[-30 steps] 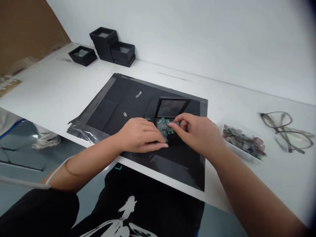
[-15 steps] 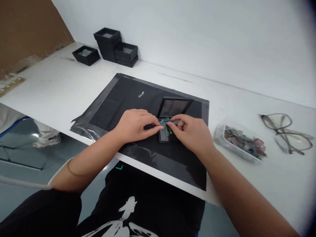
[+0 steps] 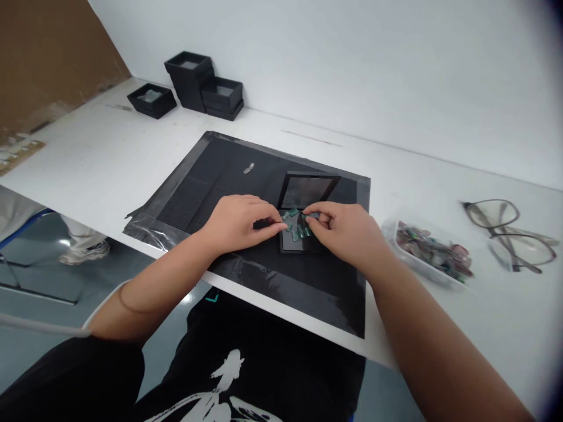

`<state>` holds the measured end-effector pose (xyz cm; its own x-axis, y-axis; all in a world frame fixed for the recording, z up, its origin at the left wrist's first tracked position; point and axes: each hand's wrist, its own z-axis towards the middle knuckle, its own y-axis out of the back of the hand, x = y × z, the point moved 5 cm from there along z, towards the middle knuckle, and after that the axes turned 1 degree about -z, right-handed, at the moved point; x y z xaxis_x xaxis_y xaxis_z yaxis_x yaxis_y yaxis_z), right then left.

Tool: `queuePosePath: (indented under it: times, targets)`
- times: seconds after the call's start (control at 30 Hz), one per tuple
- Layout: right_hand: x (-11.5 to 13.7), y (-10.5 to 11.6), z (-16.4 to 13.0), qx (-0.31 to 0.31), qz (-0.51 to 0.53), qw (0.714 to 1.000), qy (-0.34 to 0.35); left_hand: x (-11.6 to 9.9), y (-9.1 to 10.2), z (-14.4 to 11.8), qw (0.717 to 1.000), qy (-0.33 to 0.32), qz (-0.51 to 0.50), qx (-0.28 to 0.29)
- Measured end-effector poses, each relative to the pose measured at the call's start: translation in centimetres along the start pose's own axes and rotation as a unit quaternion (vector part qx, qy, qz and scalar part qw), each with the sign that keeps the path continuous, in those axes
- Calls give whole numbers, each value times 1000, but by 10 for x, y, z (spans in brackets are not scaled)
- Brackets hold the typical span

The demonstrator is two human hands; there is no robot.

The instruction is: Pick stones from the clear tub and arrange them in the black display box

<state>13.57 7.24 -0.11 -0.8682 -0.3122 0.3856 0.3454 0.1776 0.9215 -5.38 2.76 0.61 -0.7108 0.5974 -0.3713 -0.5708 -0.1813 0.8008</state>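
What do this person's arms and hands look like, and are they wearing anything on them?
Both hands, the left hand and the right hand, are bare, with no gloves or rings visible. The forearms are uncovered. A thin band circles the left forearm, just ahead of a pale sleeve edge.

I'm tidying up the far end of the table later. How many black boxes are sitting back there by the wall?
3 at least: one low black box alone at the left, a tall black box beside it, and a shorter black box against its right. The two may be stacks.
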Motion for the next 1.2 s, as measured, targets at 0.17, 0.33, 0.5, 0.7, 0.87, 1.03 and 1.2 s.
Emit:
queuePosePath:
  times: [0.17,0.33,0.5,0.7,0.87,1.03,1.2]
  targets:
    - [-2,-3,1,6,32,999,23,2,3,0,999,19,14,-30]
    - [-5,3,-1,-42,82,995,43,4,7,0,996,63,18,-67]
    - [-9,6,-3,-59,63,995,42,4,8,0,995,70,10,-71]
    - [-9,-1,-1,-16,21,996,84,3,8,0,996,60,8,-61]
    - [-9,-2,3,-22,55,992,110,2,8,0,997,56,6,-60]
    - [-1,2,7,-45,86,991,94,3,7,0,997,56,3,-59]
    - [10,-3,11,-29,-13,993,114,3,6,0,997,61,-6,-47]
